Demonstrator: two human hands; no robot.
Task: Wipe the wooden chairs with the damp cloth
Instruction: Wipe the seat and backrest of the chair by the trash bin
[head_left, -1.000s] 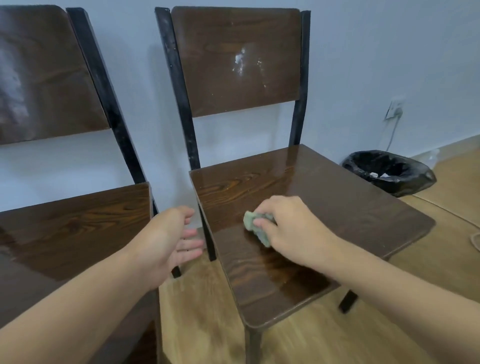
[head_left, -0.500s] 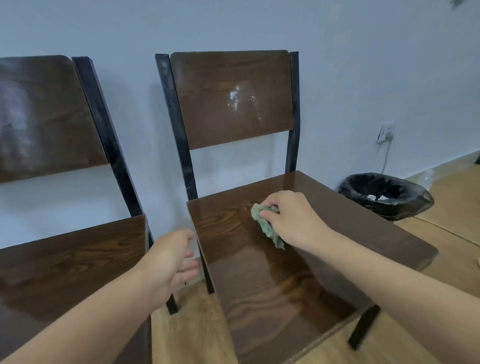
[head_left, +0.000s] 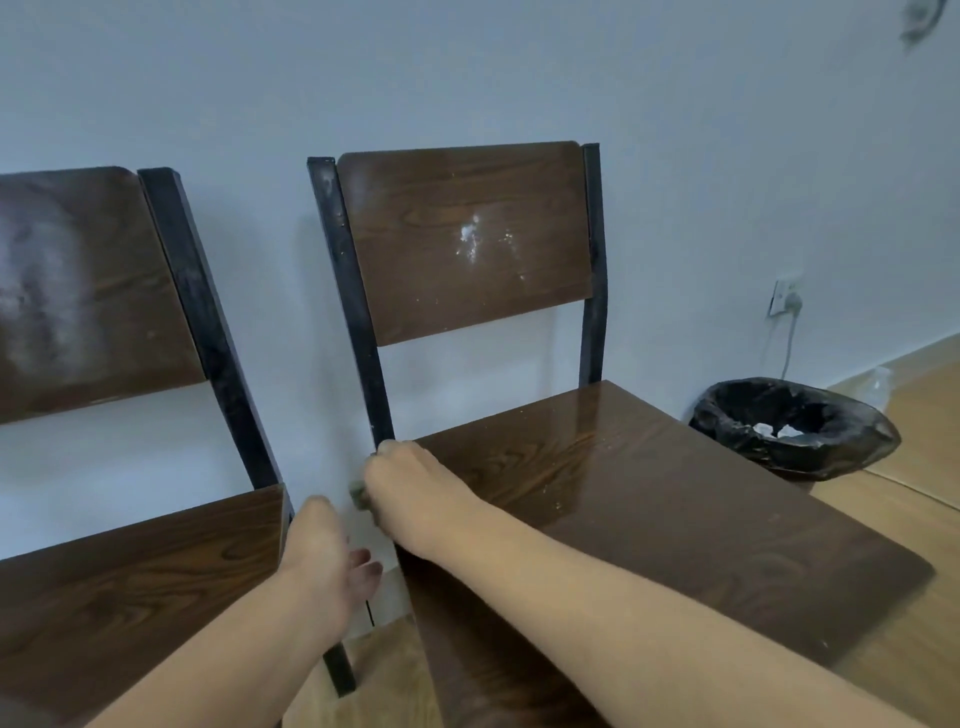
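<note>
Gripping the cloth (head_left: 357, 492) at the chair (head_left: 649, 499) corner, right hand (head_left: 415, 493) clenched; left hand (head_left: 324, 561) loosely open.

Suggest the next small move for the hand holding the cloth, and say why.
Probably lift the right hand with the cloth up to the backrest and wipe the white smears there. The hand is at the seat's rear left corner by the black post, the seat looks glossy and wet, while the backrest shows white specks. The left hand hangs free between the chairs.
</note>
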